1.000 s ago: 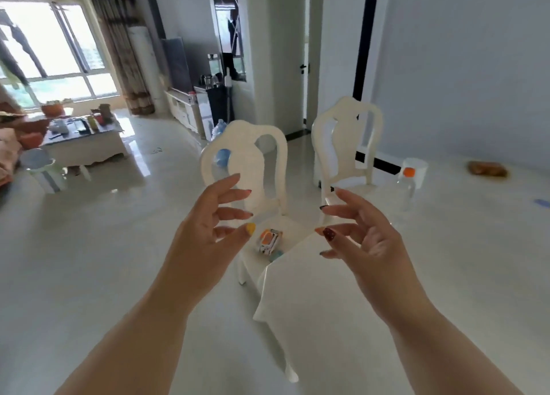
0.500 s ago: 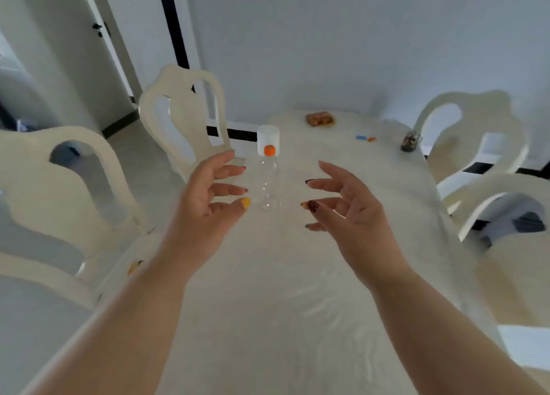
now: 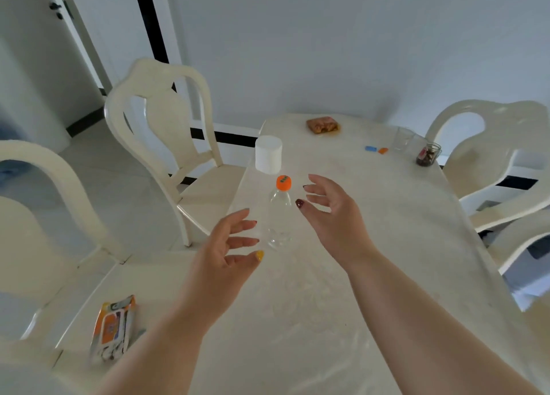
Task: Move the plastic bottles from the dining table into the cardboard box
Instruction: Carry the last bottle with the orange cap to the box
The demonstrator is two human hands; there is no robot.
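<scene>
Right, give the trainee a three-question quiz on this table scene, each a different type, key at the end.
1. True or false: the right hand already grips the clear bottle.
2. Multiple choice: the bottle's cap is A) blue B) orange C) white.
3. Fill in: just behind the bottle on the table stands a white ____.

Key:
1. False; both the right hand and the left hand are open on either side of it, not touching it.
2. B.
3. Cylinder, probably a paper roll.
</scene>
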